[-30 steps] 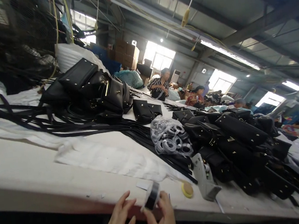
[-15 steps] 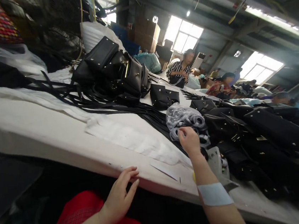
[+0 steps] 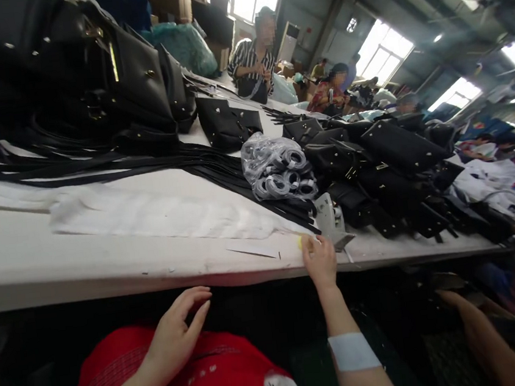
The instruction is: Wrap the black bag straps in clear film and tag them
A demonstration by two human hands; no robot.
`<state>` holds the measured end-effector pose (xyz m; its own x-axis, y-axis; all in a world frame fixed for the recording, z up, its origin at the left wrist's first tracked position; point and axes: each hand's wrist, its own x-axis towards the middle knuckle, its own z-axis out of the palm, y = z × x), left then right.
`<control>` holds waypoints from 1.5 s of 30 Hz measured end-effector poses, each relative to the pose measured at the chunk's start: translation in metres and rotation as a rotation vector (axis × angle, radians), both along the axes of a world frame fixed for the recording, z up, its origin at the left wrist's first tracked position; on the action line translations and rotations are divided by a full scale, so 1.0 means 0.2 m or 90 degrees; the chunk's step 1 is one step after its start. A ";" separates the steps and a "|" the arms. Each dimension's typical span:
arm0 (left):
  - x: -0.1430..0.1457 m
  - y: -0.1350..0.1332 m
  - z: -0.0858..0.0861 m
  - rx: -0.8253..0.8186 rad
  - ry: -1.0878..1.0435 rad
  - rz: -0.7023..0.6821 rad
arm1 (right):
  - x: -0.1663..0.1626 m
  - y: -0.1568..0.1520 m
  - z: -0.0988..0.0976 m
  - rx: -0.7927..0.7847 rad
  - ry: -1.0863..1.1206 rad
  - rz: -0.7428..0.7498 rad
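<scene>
My left hand [image 3: 183,325] hovers over my red apron [image 3: 197,362], just below the table's front edge. Its thumb stands apart from the fingers, and nothing is in it. My right hand [image 3: 320,261] is at the front of the white table [image 3: 108,258], with its fingers curled. A small yellow thing [image 3: 301,243] shows beside its fingertips, but what the fingers pinch, if anything, is hidden. Just beyond that hand stands a pale grey device [image 3: 330,217]. Behind it lies a clear plastic bag of rolled straps [image 3: 278,169].
Black straps [image 3: 218,169] run along the table behind a strip of white padding [image 3: 149,213]. Black bags pile up at left [image 3: 135,77] and right [image 3: 400,147]. A co-worker's arm [image 3: 483,329] is at lower right. A person in stripes [image 3: 255,58] works across the table.
My right hand has come down from in front of the bag of rolls to the table's front, near the yellow thing. The view has swung right. My left hand keeps its open shape.
</scene>
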<state>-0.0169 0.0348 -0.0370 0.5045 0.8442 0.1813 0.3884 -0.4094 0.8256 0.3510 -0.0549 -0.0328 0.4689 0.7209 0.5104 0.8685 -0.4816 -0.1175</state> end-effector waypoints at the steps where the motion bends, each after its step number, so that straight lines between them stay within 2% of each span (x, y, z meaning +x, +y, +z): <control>1: 0.02 -0.01 0.01 -0.001 -0.002 -0.012 | 0.03 -0.01 -0.02 -0.037 -0.014 0.004; 6: 0.07 -0.03 0.02 -0.017 -0.005 -0.039 | 0.08 -0.03 -0.09 -0.120 -0.038 0.008; 8: 0.07 -0.04 0.03 -0.023 -0.006 -0.041 | 0.08 -0.02 -0.07 -0.135 -0.048 0.017; 11: 0.05 -0.04 0.03 -0.026 -0.006 -0.035 | 0.08 0.01 0.01 -0.136 -0.064 0.029; 16: 0.01 -0.05 0.03 -0.037 0.001 -0.019 | 0.01 0.23 0.13 -0.135 -0.009 0.057; 20: 0.01 -0.06 0.04 -0.039 0.000 -0.013 | -0.06 0.45 0.09 -0.166 -0.002 0.114; 23: 0.00 -0.06 0.05 -0.041 -0.001 0.002 | -0.08 0.53 0.04 -0.178 -0.015 0.118; 26: -0.01 -0.06 0.06 -0.051 0.002 0.013 | -0.09 0.54 0.02 -0.176 -0.024 0.113; 31: 0.01 -0.07 0.06 -0.078 0.005 -0.002 | -0.06 0.52 0.06 -0.164 -0.017 0.089; 40: 0.04 -0.08 0.07 -0.107 0.010 -0.040 | -0.03 0.56 0.10 -0.223 0.001 0.140; 43: 0.03 -0.09 0.08 -0.109 0.008 -0.041 | -0.04 0.56 0.14 -0.235 0.001 0.156; 45: 0.03 -0.09 0.07 -0.102 0.014 -0.043 | -0.08 0.56 0.20 -0.225 -0.003 0.150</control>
